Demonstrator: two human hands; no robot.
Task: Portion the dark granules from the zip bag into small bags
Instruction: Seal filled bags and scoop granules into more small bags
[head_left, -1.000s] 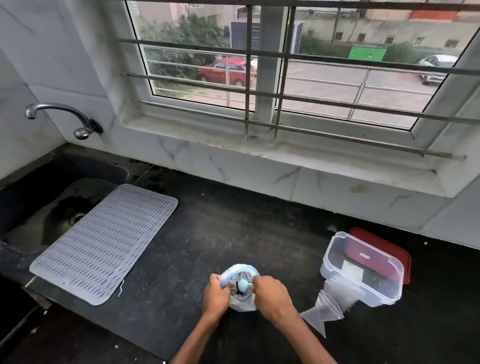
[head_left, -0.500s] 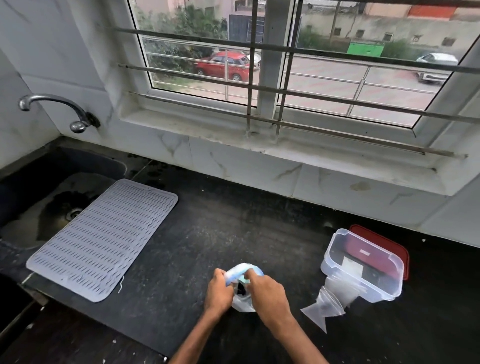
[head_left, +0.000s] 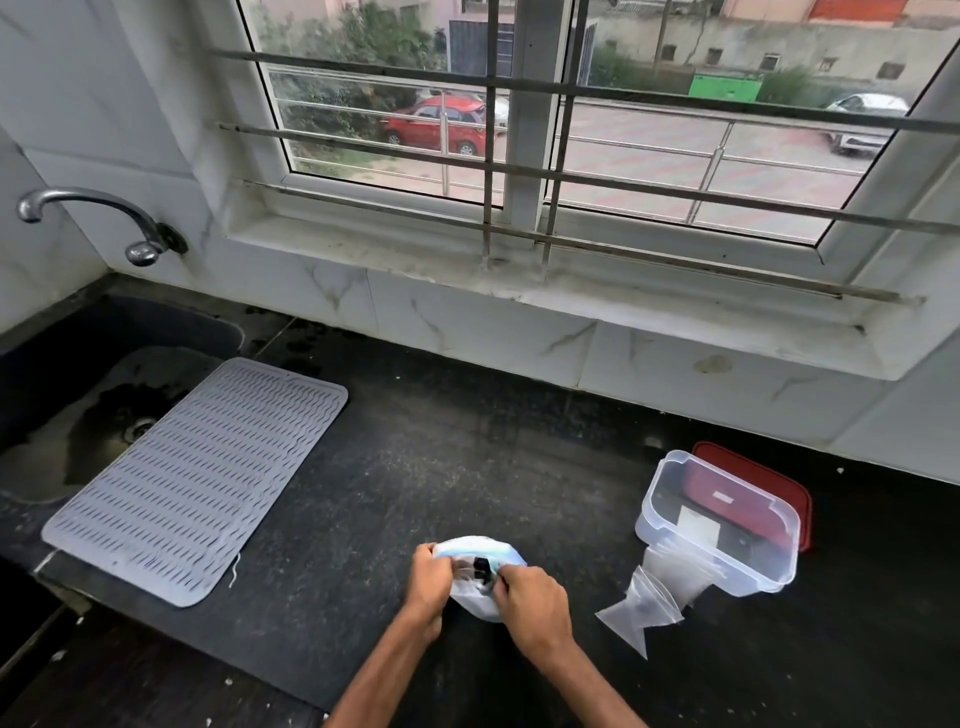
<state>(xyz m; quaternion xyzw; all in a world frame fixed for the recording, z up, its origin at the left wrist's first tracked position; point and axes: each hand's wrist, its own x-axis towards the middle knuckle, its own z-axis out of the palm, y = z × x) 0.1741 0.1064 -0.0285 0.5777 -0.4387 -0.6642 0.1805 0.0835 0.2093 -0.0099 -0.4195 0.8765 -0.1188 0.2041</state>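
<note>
While both hands are working at the mouth of the zip bag (head_left: 475, 605), the left hand (head_left: 430, 577) is gripping the left end of its blue zip strip (head_left: 475, 546). The right hand (head_left: 530, 597) is pinching the right end, fingers curled on the plastic. The bag is sitting upright on the dark tabletop (head_left: 467, 441), with the dark granules (head_left: 480, 569) showing through the gap.

To do this well, the person should be keeping the bag's base planted and the mouth level. The pull on the strip should be even at both ends, so nothing is tipping out.

To the right, the small bags (head_left: 644, 608) are lying partly under a clear container (head_left: 727, 566), with a red lid (head_left: 763, 480) behind it, all well apart from the hands.

Compared with a second ago, the strip is arching far less. The round opening is now looking flattened, and the pale blue thing seen at the right fingers is no longer showing. The container and small bags are lying as before.
</note>
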